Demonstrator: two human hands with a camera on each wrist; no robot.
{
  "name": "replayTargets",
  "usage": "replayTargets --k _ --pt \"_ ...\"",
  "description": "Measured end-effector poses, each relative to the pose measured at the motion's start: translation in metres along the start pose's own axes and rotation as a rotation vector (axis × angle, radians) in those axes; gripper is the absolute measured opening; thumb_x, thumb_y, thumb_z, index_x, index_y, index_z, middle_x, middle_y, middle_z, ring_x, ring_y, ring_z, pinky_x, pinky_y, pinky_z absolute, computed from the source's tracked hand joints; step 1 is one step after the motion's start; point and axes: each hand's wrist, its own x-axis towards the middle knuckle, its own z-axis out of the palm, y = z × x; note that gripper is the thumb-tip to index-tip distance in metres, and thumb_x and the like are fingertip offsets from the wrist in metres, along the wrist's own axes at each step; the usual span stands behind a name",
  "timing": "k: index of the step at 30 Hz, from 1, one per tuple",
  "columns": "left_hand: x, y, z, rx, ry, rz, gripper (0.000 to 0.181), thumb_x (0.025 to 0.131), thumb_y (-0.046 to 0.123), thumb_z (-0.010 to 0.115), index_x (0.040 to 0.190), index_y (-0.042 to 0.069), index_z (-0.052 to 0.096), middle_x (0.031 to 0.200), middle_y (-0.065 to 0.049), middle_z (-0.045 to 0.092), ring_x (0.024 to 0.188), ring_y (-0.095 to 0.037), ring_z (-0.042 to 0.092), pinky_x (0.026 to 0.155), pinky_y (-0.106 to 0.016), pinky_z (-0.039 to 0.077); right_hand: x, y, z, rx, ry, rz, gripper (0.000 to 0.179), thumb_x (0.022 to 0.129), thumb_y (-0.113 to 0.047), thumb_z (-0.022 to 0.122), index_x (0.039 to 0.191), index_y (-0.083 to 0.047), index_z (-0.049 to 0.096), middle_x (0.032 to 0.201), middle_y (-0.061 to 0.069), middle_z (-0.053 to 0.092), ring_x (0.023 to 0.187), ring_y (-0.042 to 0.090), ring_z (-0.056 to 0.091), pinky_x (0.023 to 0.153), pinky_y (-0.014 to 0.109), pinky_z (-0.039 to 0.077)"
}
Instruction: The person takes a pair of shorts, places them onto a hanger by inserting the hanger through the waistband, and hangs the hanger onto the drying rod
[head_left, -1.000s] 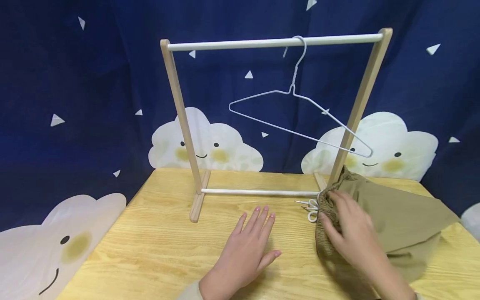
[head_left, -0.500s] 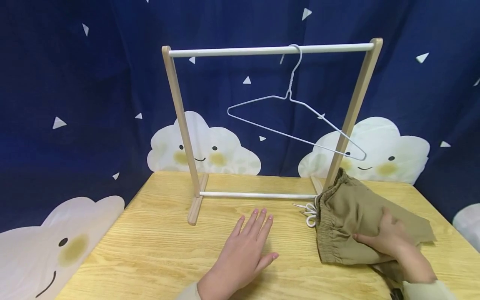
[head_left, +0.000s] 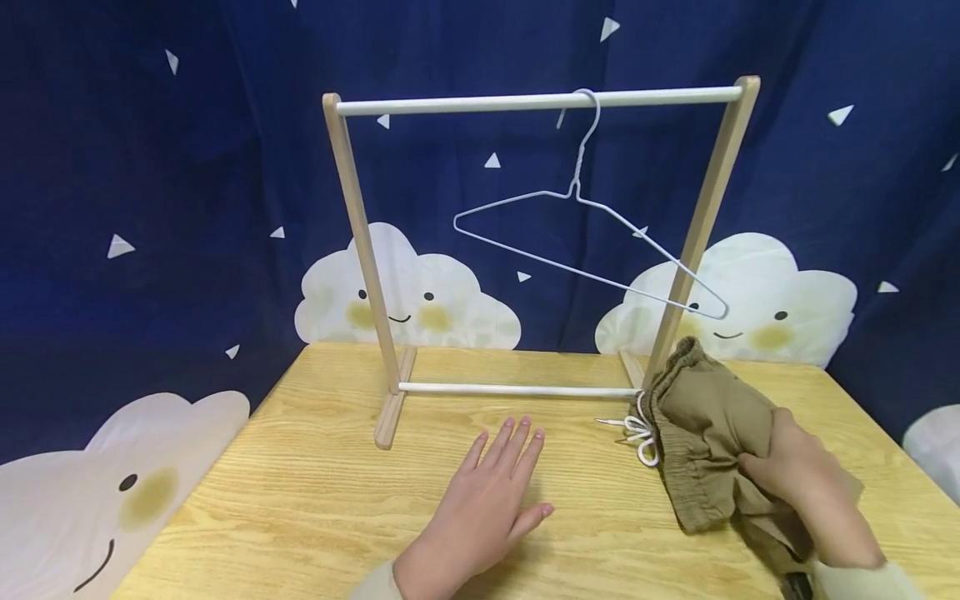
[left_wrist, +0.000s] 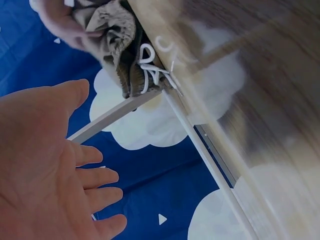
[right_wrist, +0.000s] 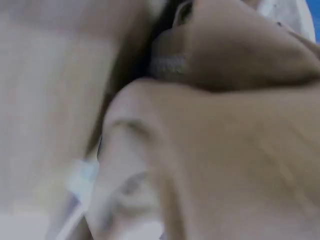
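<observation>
Head view: with our right hand we are gripping the brown garment right on the bench; its waistband is facing left, towards our farther, straight-fingered left hand

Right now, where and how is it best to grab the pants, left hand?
Likely pinch the near end of the waistband, coming from the left: its gathered edge faces the left hand, the white drawstring sits farther back, and the right hand grips the pants beyond.
</observation>
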Motion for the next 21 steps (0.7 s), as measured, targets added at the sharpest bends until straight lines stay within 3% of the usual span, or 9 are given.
replayTargets --k 4,7,11,15,21 --pt "0.000 -0.001 0.000 0.006 -0.005 -0.004 0.073 0.104 0.056 0.043 0.159 0.010 0.031 0.165 -0.011 0.029 0.151 -0.026 0.030 0.119 -0.045 0.031 -0.009 -0.022 -0.014 -0.014 0.211 -0.012 0.072 0.078 -0.020 0.075 0.126 0.020 0.039 0.107 0.049 0.052 0.092 0.068 0.052 0.069 0.068 0.043" --pt "-0.001 -0.002 0.000 -0.016 -0.004 0.002 0.072 0.104 0.056 0.043 0.159 0.010 0.033 0.164 -0.011 0.031 0.151 -0.026 0.031 0.119 -0.046 0.032 -0.020 -0.042 -0.023 0.000 0.318 -0.016 0.070 0.075 -0.019 0.076 0.130 0.011 0.044 0.106 0.046 0.055 0.088 0.068 0.052 0.064 0.067 0.040" --pt "0.000 0.000 -0.001 -0.125 -0.014 0.030 0.069 0.105 0.055 0.040 0.157 0.009 0.037 0.163 -0.011 0.034 0.149 -0.026 0.033 0.117 -0.047 0.035 -0.035 -0.070 -0.031 0.015 0.394 -0.095 0.074 0.069 -0.016 0.078 0.134 0.003 0.048 0.106 0.042 0.058 0.084 0.064 0.055 0.060 0.067 0.039" --pt "0.001 0.004 -0.003 -0.229 -0.001 0.095 0.067 0.107 0.055 0.031 0.155 0.009 0.039 0.161 -0.010 0.038 0.147 -0.026 0.038 0.114 -0.046 0.039 -0.047 -0.094 -0.031 0.017 0.436 -0.215 0.070 0.063 -0.013 0.079 0.126 0.002 0.053 0.097 0.035 0.063 0.076 0.057 0.059 0.055 0.066 0.040" --pt "0.001 0.007 -0.004 -0.205 0.029 0.131 0.066 0.108 0.056 0.027 0.155 0.011 0.041 0.160 -0.006 0.040 0.146 -0.026 0.040 0.113 -0.044 0.040 -0.063 -0.127 -0.019 0.013 0.454 -0.375 0.067 0.060 -0.007 0.076 0.125 -0.006 0.057 0.102 0.022 0.067 0.073 0.046 0.064 0.054 0.061 0.045"
